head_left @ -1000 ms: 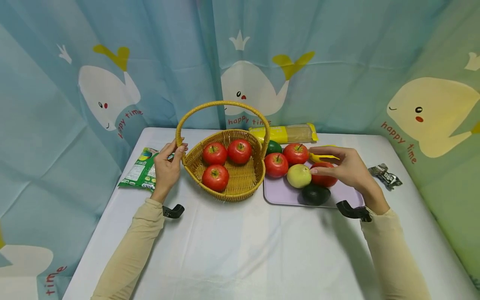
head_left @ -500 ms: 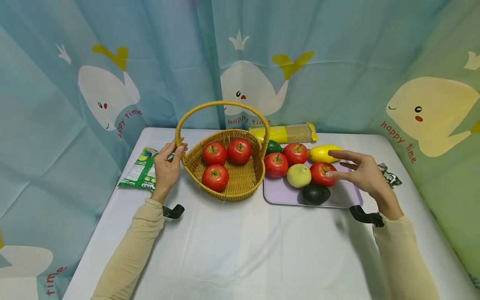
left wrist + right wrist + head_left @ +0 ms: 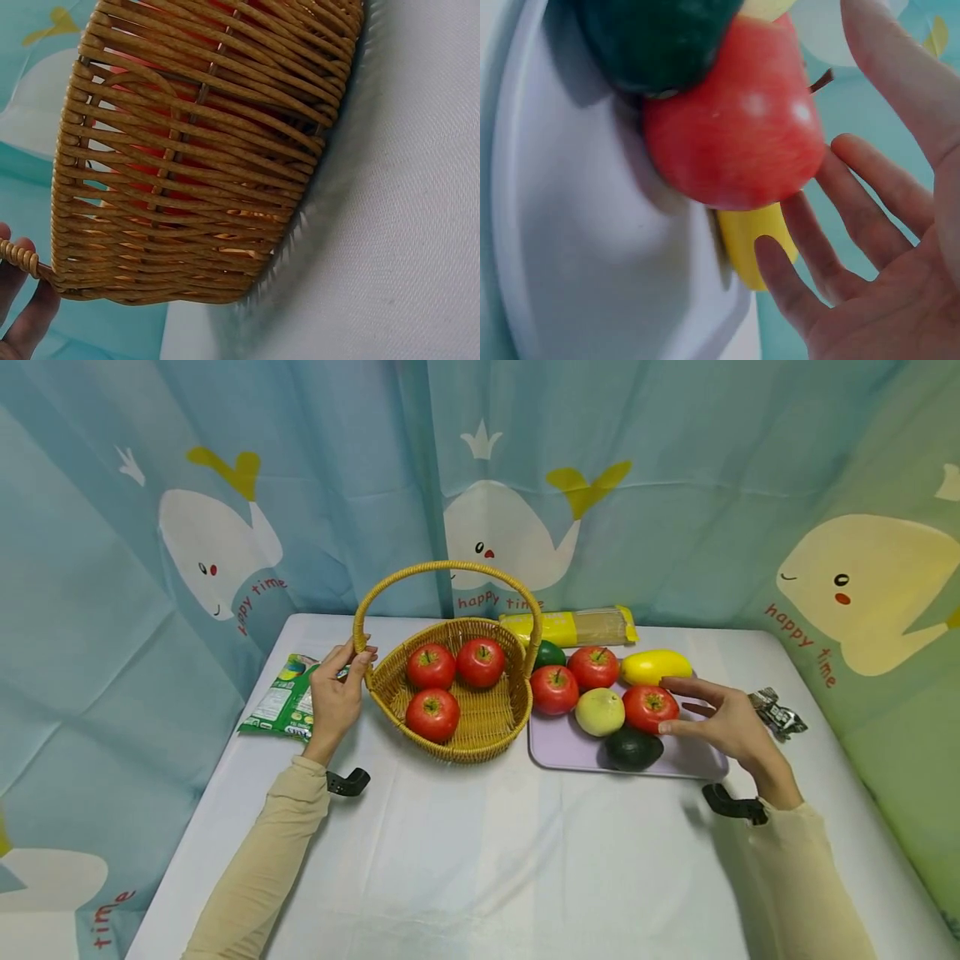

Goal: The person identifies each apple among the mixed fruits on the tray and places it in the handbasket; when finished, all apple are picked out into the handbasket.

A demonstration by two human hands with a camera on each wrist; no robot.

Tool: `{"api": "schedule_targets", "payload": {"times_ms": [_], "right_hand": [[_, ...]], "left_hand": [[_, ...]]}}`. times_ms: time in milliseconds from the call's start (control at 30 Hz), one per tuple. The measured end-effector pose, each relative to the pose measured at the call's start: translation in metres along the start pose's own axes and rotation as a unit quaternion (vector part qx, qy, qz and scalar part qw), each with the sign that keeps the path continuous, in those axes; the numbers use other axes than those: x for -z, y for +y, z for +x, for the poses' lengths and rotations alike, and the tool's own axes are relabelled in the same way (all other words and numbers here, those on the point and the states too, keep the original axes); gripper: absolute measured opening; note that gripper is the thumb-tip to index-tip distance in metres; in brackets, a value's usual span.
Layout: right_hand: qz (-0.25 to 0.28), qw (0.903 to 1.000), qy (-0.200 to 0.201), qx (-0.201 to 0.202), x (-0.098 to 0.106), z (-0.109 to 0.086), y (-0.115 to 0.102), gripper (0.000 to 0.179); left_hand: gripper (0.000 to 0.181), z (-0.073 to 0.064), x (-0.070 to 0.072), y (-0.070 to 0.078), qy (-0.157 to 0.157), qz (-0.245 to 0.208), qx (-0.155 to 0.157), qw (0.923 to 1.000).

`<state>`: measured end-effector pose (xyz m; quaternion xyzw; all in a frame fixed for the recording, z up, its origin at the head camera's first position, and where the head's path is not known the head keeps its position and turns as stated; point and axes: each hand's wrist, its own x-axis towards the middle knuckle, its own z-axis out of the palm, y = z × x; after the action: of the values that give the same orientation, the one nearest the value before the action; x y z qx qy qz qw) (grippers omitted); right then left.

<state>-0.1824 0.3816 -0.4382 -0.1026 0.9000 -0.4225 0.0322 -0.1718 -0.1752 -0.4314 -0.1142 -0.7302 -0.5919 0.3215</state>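
My left hand grips the base of the handle of a yellow-brown wicker basket, and its fingers also show at the handle in the left wrist view. Three red apples lie inside the basket. Over the lilac tray, my right hand holds its thumb and fingers spread at the right side of another red apple. Around that apple lie a dark avocado, a pale green round fruit, a yellow oblong fruit and two more red apples.
A green snack bag lies left of the basket, partly behind my left hand. Behind the tray is a yellow packet. A dark green fruit peeks out by the basket handle. Crumpled black-silver wrappers sit at the right.
My right hand has drawn back rightward from over the yellow fruit, uncovering it, then lowered toward the front beside the red apple. My left hand keeps its grip on the basket handle.
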Motion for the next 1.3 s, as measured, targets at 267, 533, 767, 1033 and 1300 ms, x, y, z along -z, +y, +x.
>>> {"api": "schedule_targets", "payload": {"times_ms": [267,533,767,1033,1300], "right_hand": [[0.006,0.9997,0.008,-0.022,-0.006,0.001,0.011,0.075],[0.027,0.9995,0.011,-0.014,-0.014,0.003,0.017,0.077],[0.011,0.9996,0.004,-0.026,-0.019,0.005,0.016,0.081],[-0.004,0.9986,-0.019,-0.050,-0.021,0.006,0.016,0.086],[-0.017,0.9987,-0.005,-0.048,-0.020,0.006,0.018,0.081]], "left_hand": [[0.026,0.000,-0.001,0.003,-0.001,0.012,0.001,0.9999],[0.027,0.000,-0.001,0.003,-0.002,0.016,0.006,0.9999],[0.027,0.000,0.000,0.000,-0.001,0.011,0.008,0.9999],[0.027,0.000,0.000,-0.001,-0.003,0.006,0.004,1.0000],[0.027,0.000,0.000,-0.002,-0.002,0.010,0.005,0.9999]]}}
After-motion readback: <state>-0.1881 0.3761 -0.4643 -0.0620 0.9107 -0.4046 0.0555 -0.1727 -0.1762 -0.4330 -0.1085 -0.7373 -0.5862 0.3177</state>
